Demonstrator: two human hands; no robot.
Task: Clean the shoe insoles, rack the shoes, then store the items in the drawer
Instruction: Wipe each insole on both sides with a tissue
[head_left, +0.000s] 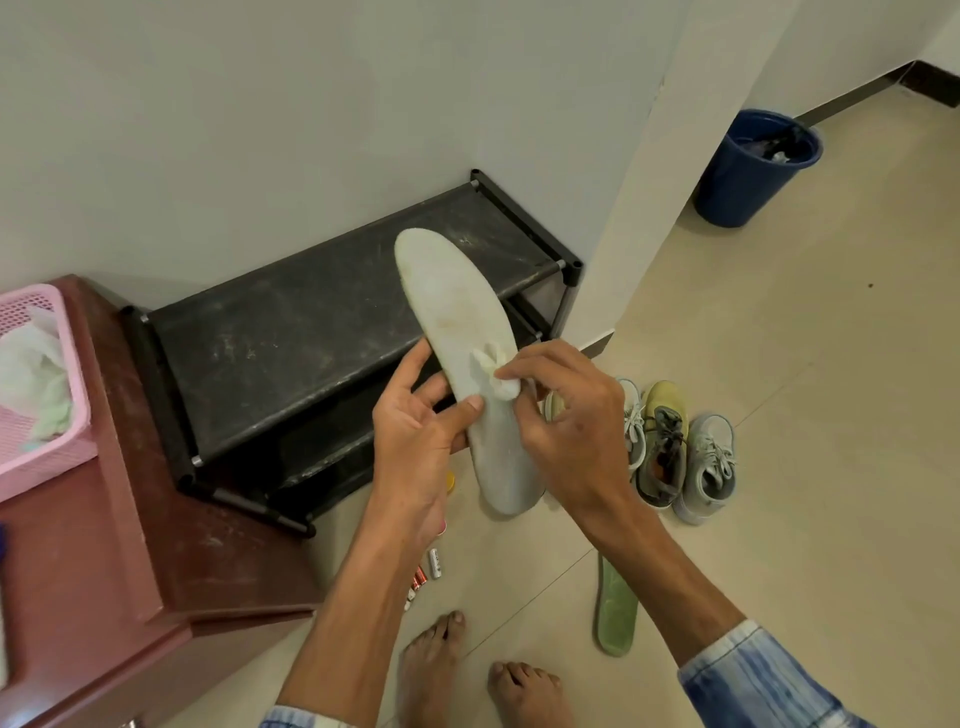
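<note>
- My left hand (415, 431): grips the long, pale whitish foam insole (457, 322) near its middle, thumb on the upper face, fingers behind it.
- Pale insole: held in the air in front of the black two-tier shoe rack (311, 332), toe end up and away from me, heel end down towards the floor.
- My right hand (566, 415): fingertips pinch a small crumpled white wipe (493, 371) and press it on the insole's upper face, just above my left thumb.
- Shoe rack: stands against the white wall; its dusty top shelf carries no shoes.
- Green flat insole (615, 608): lies on the beige tiled floor (779, 415), below my right forearm.
- Yellow-and-grey laced sneaker (662, 447) and pale grey laced sneaker (709, 467): side by side on the floor, right of the rack; a third, whitish shoe (631, 415) is partly hidden behind my right hand.
- Small batteries (428, 569): on the floor under my left forearm.
- Reddish-brown wooden cabinet (156, 519): left of the rack, touching it.
- Pink plastic lattice basket (47, 415): on the cabinet top, holding white and pale green cloth or paper.
- Blue round plastic bin (748, 171): by the far wall corner, well apart from the shoes.
</note>
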